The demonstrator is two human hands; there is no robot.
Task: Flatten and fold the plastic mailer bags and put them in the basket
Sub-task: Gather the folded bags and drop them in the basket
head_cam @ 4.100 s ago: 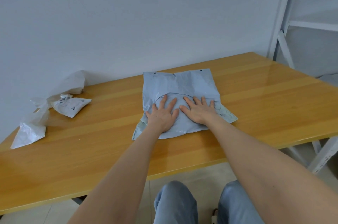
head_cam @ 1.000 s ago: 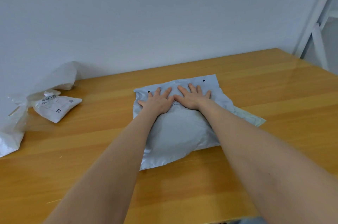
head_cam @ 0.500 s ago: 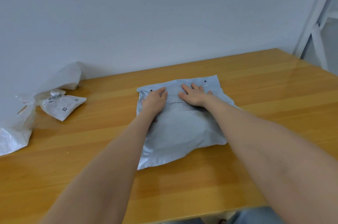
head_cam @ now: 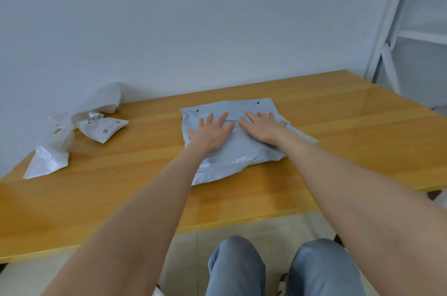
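Mailer bag (head_cam: 238, 153), grey, lies mid-worktop (head_cam: 121, 187), its near edge well back from the front edge. We press it with left hand (head_cam: 210, 135) and right hand (head_cam: 263, 127), fingers straight and spread. White bags (head_cam: 48, 162) sit well apart by the left edge.
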